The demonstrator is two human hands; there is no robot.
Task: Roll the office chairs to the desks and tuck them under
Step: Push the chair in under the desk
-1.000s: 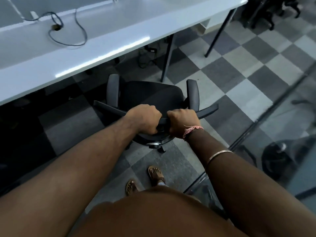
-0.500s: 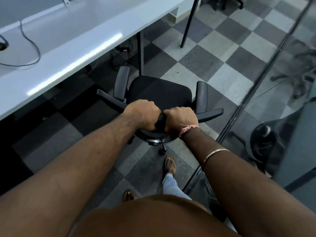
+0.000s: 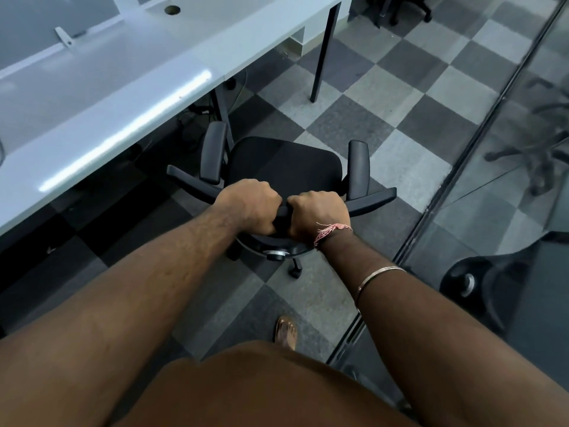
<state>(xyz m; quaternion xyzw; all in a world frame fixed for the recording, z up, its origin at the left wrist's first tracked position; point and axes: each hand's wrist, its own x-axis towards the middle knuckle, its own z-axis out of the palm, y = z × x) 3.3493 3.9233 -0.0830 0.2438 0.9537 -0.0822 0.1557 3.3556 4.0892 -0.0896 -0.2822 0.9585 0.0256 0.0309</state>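
Both hands' fingers [image 3: 271,197] curled around black office chair's [image 3: 286,167] backrest top, beside white desk [image 3: 123,97].

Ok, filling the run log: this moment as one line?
phase: rolling | left hand: grips office chair backrest top | right hand: grips it too | white desk: chair not yet tucked under

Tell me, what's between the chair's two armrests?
The black seat of the chair, with nothing on it, lies between the left armrest and the right armrest, as the head view shows.
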